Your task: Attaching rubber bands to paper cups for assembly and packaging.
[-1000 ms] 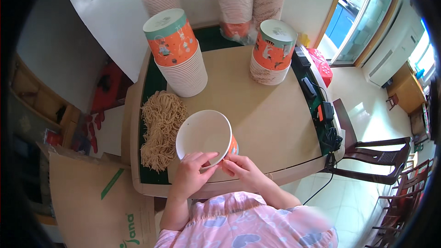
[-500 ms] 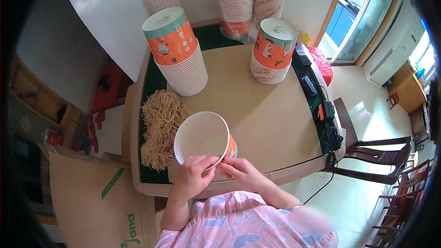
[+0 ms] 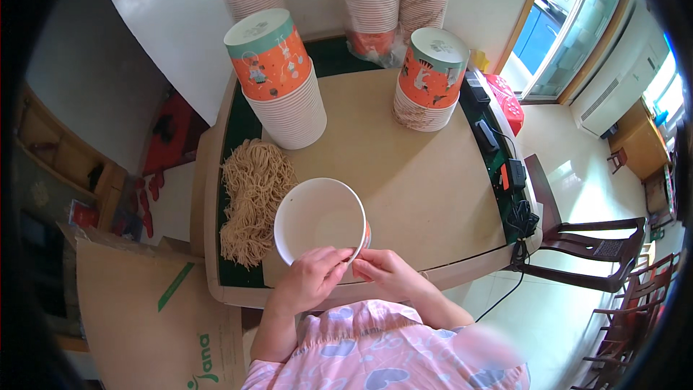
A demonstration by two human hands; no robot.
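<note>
A large paper bucket, white inside with an orange printed outside, stands tilted at the table's near edge, its mouth facing me. My left hand is closed over the near rim, thumb outside. Right beside it, my right hand pinches at the outer wall just below the rim. A bit of thin tan cord shows past its wrist side; the part between the fingertips is hidden. Left of the bucket lies a heap of the same tan cord.
Upside-down stacks of orange and white buckets stand at the far left and far right. Taller bagged stacks line the wall. Power adapters and cables run along the right edge. A cardboard box is at lower left, a dark chair at right.
The bucket has turned and shifted slightly to the right, so less of its orange outside shows. Both hands stay at the rim, with the right fingertips moved a little higher.
</note>
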